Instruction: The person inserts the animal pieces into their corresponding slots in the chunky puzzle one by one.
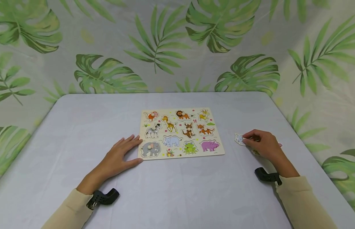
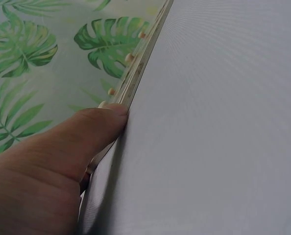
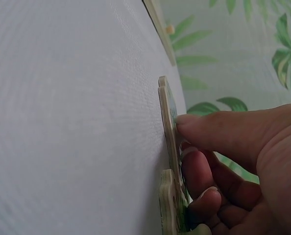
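A wooden animal puzzle board (image 1: 177,156) lies flat on the table. At its left edge rests my left hand (image 1: 115,160), fingers fairly straight and spread; in the left wrist view its thumb (image 2: 99,122) touches the board's side. To the right of the board, my right hand (image 1: 261,144) pinches a light-blue animal puzzle piece (image 1: 239,139) between thumb and curled fingers. The right wrist view shows this piece (image 3: 167,122) edge-on, the thumb against its face. Partly hidden under the hand is another knobbed puzzle piece (image 3: 169,200), greenish.
A pink bit of a further piece (image 1: 280,145) shows beside the right hand. On the board, the elephant (image 1: 150,149) and several other animals have knobs; the frog (image 1: 190,148) and the purple hippo (image 1: 210,146) show none. A leaf-patterned cloth (image 1: 177,47) hangs behind the white table (image 1: 177,190).
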Demonstrator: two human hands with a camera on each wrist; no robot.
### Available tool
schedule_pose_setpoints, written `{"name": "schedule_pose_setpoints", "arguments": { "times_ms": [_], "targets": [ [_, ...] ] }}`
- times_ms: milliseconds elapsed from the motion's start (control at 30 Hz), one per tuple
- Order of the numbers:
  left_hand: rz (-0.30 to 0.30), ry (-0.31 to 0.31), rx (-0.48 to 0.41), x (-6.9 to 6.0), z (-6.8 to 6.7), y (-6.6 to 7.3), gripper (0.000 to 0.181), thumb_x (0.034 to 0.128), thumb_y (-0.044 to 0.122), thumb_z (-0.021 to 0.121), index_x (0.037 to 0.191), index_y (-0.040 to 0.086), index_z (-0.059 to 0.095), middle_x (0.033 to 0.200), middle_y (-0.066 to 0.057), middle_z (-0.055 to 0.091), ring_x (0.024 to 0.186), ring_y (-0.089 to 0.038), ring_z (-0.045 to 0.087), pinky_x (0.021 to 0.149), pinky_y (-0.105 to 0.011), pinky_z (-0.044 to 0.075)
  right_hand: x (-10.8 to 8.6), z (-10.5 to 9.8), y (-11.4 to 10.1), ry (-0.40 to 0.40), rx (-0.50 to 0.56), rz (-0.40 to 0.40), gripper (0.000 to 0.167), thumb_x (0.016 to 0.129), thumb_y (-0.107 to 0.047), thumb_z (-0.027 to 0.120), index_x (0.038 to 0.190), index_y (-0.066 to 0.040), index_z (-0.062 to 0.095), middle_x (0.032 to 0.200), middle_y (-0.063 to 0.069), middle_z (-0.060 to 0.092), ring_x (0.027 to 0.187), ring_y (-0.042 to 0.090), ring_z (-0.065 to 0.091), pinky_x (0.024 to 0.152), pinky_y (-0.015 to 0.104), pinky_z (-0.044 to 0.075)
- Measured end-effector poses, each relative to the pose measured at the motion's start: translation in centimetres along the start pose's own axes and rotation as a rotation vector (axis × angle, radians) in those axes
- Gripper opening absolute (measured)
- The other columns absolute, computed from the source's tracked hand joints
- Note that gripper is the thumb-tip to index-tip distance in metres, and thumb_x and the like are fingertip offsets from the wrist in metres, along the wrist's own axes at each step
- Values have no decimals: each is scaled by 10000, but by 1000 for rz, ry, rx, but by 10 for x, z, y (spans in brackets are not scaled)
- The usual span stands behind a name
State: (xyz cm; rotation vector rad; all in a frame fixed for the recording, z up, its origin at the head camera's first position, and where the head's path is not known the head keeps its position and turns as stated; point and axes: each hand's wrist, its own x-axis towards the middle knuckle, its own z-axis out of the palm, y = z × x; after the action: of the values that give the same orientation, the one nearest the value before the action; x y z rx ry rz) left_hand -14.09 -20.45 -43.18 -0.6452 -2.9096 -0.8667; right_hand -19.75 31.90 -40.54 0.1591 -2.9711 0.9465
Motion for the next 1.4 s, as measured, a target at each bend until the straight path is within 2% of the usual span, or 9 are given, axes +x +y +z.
{"name": "schedule_pose_setpoints", "arguments": {
  "times_ms": [33, 233, 333, 567, 700, 800, 900, 1100, 1400],
  "targets": [
    [1, 1, -1, 0, 0, 0, 727, 833, 490, 710, 1436, 162, 473, 1523, -24, 379, 1436, -259, 264, 1189, -470, 134, 0, 0, 0, 3, -5, -3, 275, 905, -341, 683, 1047, -107, 708, 912, 94, 692, 859, 245, 589, 770, 564, 340],
    [6, 4, -4, 0, 0, 0, 726, 834, 488, 709, 1435, 155, 473, 1522, -29, 380, 1434, -262, 267, 1188, -471, 134, 1, 1, 1, 26, -28, -11, 237, 908, -303, 682, 1031, -103, 713, 877, 78, 692, 825, 236, 585, 741, 490, 366],
    [9, 8, -2, 0, 0, 0, 725, 833, 483, 712, 1433, 152, 477, 1519, -33, 384, 1432, -261, 272, 1188, -470, 135, 0, 1, 0, 34, -31, -9, 237, 903, -306, 688, 1022, -103, 719, 870, 76, 693, 814, 229, 581, 737, 495, 363],
    [4, 5, 2, -1, -1, -1, 729, 832, 491, 711, 1432, 150, 477, 1522, -39, 380, 1432, -271, 270, 1186, -479, 136, -1, 2, -3, 32, -9, -3, 247, 890, -307, 706, 1015, -95, 730, 849, 76, 695, 806, 223, 579, 736, 596, 320],
    [-7, 6, -3, -1, -2, -1, 730, 828, 496, 713, 1431, 158, 479, 1524, -34, 378, 1434, -274, 264, 1186, -480, 133, -1, 2, -4, 48, -16, -19, 241, 890, -296, 709, 1011, -90, 735, 836, 66, 699, 795, 210, 589, 723, 475, 366],
    [-12, 2, -9, -1, -1, -1, 730, 829, 501, 710, 1433, 163, 477, 1526, -32, 374, 1437, -276, 256, 1187, -481, 130, -1, 3, -5, 65, -27, -39, 237, 888, -287, 712, 1004, -82, 738, 823, 51, 695, 765, 186, 587, 663, 343, 399],
    [-15, 0, -7, 0, 0, -1, 732, 828, 509, 708, 1435, 173, 475, 1528, -23, 370, 1439, -269, 252, 1188, -479, 129, -2, 4, -6, 72, -20, -52, 231, 882, -274, 720, 999, -76, 740, 815, 49, 689, 737, 173, 572, 599, 274, 416],
    [-4, 7, -4, -1, 0, -2, 730, 830, 509, 706, 1435, 173, 474, 1527, -17, 373, 1438, -255, 258, 1189, -464, 129, -1, 6, -11, 66, -1, -68, 213, 880, -250, 724, 1001, -76, 740, 837, 61, 693, 722, 168, 553, 532, 232, 433],
    [5, 3, -12, 0, 1, -1, 730, 839, 512, 695, 1441, 169, 466, 1530, -16, 368, 1439, -255, 255, 1190, -467, 126, 0, 10, -17, 64, 29, -75, 198, 873, -265, 730, 989, -105, 745, 851, 45, 688, 743, 170, 546, 560, 218, 450]
  ]
}}
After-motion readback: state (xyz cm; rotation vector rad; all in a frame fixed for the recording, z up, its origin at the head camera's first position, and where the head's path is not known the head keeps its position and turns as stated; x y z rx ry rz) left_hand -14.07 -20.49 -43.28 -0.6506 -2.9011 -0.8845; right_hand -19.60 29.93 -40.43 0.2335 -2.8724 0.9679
